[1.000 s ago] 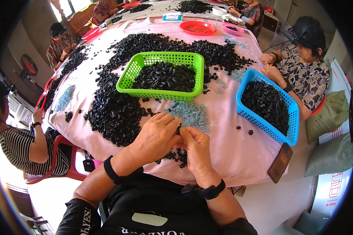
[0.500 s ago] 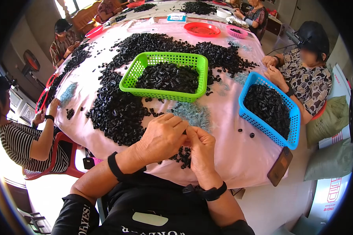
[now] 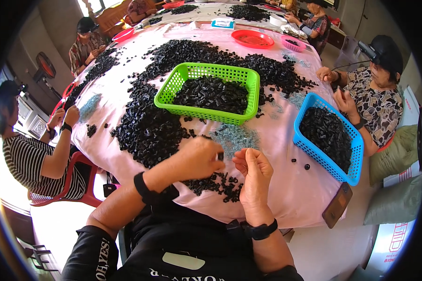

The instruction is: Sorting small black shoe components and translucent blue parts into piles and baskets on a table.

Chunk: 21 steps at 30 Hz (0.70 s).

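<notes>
My left hand pinches a small black piece between thumb and fingers, above the near edge of the table. Just right of it, a small gap away, is my right hand, its thumb and fingertips drawn together; what they hold, if anything, is too small to make out. Beyond the hands lies a heap of tiny bluish clear bits. Loose black pieces are scattered below them. A green basket full of longer black pieces stands farther off, beside a large spread of small black parts.
A blue basket of black pieces stands at the right, with a phone by the table edge. Red plate and pink bowl sit farther back. People work at both sides; a striped-shirted person sits left.
My hands have come apart, the left one keeping a black piece in its pinch. Baskets and table sit slightly farther right in the picture. The person at right has raised a hand.
</notes>
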Motion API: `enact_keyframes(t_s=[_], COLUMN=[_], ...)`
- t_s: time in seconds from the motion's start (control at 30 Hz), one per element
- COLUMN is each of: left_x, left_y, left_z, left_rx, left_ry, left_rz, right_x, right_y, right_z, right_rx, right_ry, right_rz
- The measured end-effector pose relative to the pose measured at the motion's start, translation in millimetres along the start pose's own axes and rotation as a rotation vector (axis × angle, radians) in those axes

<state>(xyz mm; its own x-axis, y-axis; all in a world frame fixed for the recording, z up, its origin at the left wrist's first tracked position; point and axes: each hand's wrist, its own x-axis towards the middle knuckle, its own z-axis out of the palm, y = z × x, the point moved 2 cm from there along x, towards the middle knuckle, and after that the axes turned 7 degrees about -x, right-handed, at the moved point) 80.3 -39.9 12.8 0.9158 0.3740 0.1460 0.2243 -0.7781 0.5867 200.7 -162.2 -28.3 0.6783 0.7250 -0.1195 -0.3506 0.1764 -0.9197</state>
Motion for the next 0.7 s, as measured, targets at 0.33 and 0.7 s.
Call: enact_keyframes(t_s=[0.33,0.7], left_x=[-7.1,-34.9], left_y=[-15.6,-69.3], left_z=[-61.8,-51.5], left_rx=[0.046,0.511], left_ry=[0.288,0.08], left_rz=[-0.143,-0.425], right_x=[-1.5,-0.8], right_y=[4.2,6.5], right_z=[0.5,2.6], right_rx=[0.031,0.006], right_ry=[-0.047,-0.048], right_rz=[-0.024,-0.029])
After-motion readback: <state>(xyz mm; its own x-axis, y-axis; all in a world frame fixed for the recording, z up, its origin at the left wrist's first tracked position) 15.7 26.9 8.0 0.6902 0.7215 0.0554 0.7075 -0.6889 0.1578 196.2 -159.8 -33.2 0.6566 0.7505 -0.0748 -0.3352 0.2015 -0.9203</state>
